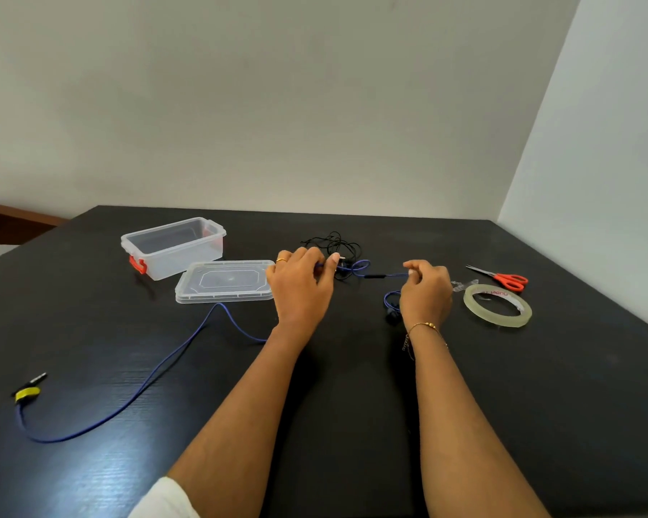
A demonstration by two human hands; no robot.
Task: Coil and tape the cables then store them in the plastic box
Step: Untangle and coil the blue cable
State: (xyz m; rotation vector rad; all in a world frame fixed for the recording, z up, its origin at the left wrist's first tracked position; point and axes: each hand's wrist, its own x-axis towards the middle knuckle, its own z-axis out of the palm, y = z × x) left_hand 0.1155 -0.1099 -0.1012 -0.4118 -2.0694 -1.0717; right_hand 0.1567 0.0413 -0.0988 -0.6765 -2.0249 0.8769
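Left hand (302,280): forearm stretched out over the black table (502,386), knuckles up, fingers curled round the blue cable (128,401).
Right hand (425,287): level with the left, thumb and fingertips pinching the same cable, taut between both hands.
Blue cable: trails near-left to a yellow-banded plug (29,391).
Black cable (333,243): loose tangle just beyond the left hand.
Plastic box (173,244): far left, open, lid (225,281) beside it.
Tape roll (497,304): right, scissors (502,278) behind it.
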